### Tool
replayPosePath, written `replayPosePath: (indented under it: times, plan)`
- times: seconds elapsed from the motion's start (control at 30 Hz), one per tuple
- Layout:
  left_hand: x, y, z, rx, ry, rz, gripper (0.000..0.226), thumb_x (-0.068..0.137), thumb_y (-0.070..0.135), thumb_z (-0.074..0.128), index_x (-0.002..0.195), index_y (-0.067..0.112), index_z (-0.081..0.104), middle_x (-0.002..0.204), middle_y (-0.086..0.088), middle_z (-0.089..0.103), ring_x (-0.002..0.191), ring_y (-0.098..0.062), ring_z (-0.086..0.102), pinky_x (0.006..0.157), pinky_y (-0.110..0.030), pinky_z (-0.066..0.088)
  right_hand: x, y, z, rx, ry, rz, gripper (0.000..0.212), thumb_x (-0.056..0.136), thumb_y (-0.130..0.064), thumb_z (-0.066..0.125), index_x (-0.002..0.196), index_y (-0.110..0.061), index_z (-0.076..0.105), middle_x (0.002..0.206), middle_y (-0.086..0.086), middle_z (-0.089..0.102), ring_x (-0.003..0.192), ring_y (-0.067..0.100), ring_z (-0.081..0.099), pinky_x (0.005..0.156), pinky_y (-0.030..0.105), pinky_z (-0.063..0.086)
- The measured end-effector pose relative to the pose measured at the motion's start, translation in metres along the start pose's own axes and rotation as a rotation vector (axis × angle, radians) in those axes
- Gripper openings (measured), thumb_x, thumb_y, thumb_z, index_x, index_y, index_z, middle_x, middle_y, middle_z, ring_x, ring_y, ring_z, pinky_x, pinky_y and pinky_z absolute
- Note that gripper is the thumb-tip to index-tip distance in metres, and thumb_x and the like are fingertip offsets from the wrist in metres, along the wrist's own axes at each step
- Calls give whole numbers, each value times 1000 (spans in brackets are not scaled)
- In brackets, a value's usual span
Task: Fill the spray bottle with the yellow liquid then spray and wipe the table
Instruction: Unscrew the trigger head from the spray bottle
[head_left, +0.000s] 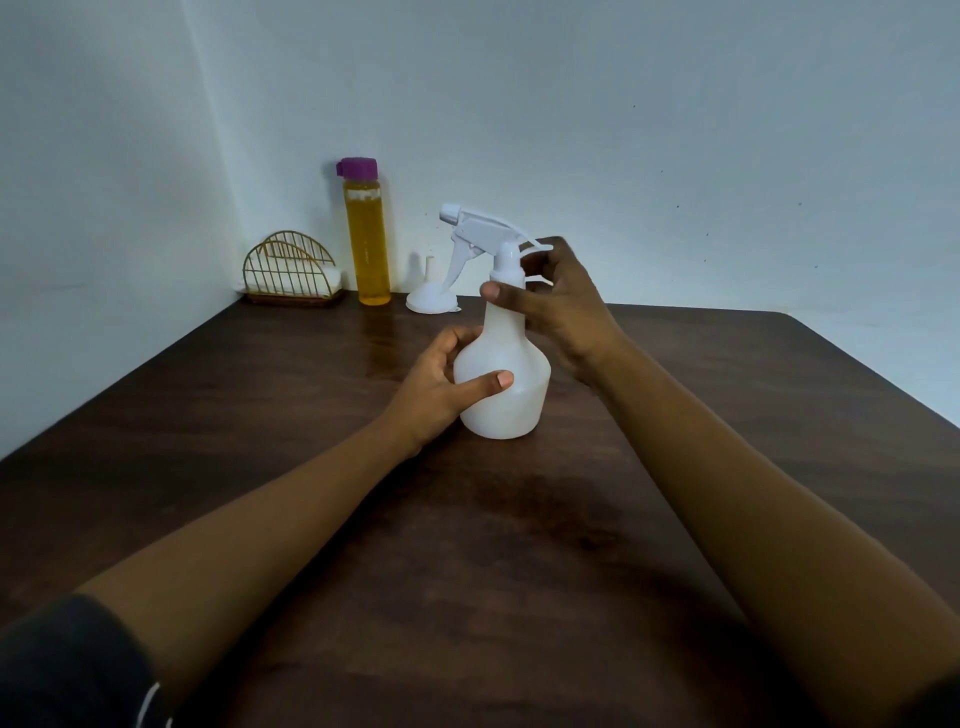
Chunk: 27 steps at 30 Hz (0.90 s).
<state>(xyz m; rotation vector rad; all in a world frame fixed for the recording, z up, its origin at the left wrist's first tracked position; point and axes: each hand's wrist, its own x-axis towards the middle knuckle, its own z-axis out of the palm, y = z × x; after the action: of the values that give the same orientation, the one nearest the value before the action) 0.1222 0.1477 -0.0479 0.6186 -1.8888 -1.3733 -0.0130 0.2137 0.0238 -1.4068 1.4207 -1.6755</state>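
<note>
A white spray bottle (506, 400) stands upright in the middle of the dark wooden table (260, 415). My left hand (441, 384) wraps around its wide lower body. My right hand (558, 301) grips the neck just under the white trigger head (480, 228), thumb in front. The trigger nozzle points left. A tall clear bottle of yellow liquid (366, 244) with a purple cap stands at the back left by the wall. A white funnel (431, 296) lies mouth down beside it, spout up.
A gold wire holder (291, 275) with white cloth or napkins in it sits in the back left corner. Pale walls run along the table's far and left edges. The table's right corner is at the far right.
</note>
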Motion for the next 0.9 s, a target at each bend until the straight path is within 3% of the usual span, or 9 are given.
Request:
replayPosePath:
  times: [0.1, 0.2, 0.27, 0.37, 0.47, 0.57, 0.73, 0.8, 0.9]
  plan:
    - [0, -1, -1, -15, -3, 3, 58, 78, 27, 73, 128, 21, 44, 123, -1, 57, 110, -16, 59, 86, -34, 55, 1, 0, 5, -74, 124, -56, 36, 71, -19, 81, 89, -17, 49, 93, -1, 55, 83, 17, 60, 71, 32, 54]
    - [0, -1, -1, -28, -7, 2, 60, 77, 27, 74, 128, 20, 45, 123, -2, 58, 109, -16, 60, 85, -33, 56, -1, 2, -3, 86, 34, -13, 19, 79, -12, 73, 85, -15, 56, 87, 1, 61, 83, 16, 62, 71, 31, 53]
    - [-1, -1, -1, -47, -5, 0, 58, 78, 22, 73, 128, 18, 45, 123, -3, 58, 108, -16, 60, 83, -30, 56, -2, 5, -10, 174, -93, 18, 12, 84, -13, 67, 95, -12, 61, 99, 6, 66, 91, 17, 63, 79, 35, 52]
    - [-1, 1, -1, -45, -3, 1, 57, 78, 21, 72, 128, 17, 45, 123, -3, 59, 109, -16, 60, 84, -31, 55, -4, 5, -12, 108, -217, 20, 35, 84, -16, 67, 118, -13, 59, 104, 0, 67, 94, 12, 64, 83, 32, 54]
    - [-1, 1, -1, -45, -6, 5, 57, 78, 22, 72, 128, 16, 45, 123, -3, 59, 110, -16, 60, 86, -31, 54, -3, 6, -1, -15, -58, -30, 39, 76, -18, 76, 112, -14, 60, 91, -9, 66, 81, 9, 64, 75, 29, 54]
    - [-2, 1, -1, -53, -8, 4, 58, 78, 21, 72, 129, 16, 45, 123, -3, 59, 110, -16, 60, 86, -31, 54, -1, 10, 4, 17, 55, -32, 39, 70, -18, 81, 98, -14, 55, 95, 1, 62, 81, 17, 62, 73, 34, 54]
    - [-1, 1, -1, -63, -4, -12, 58, 78, 22, 73, 128, 16, 45, 123, -5, 59, 108, -17, 61, 85, -32, 55, -5, 4, -5, 169, -83, 23, 14, 86, -7, 62, 100, -10, 61, 99, 6, 66, 84, 12, 64, 75, 30, 55]
    - [-1, 1, -1, -56, -2, -13, 57, 78, 22, 72, 128, 17, 45, 123, -4, 59, 108, -16, 61, 85, -31, 55, -6, 2, -7, 165, -152, 20, 18, 89, -5, 56, 105, -11, 64, 100, 2, 66, 88, 12, 64, 81, 32, 54]
    - [-2, 3, -1, -54, -9, -5, 54, 80, 21, 71, 127, 18, 45, 122, -2, 59, 108, -14, 60, 82, -26, 54, -7, -3, -8, 111, -217, 29, 22, 87, -9, 62, 106, -18, 64, 92, -4, 67, 87, 12, 65, 82, 30, 56]
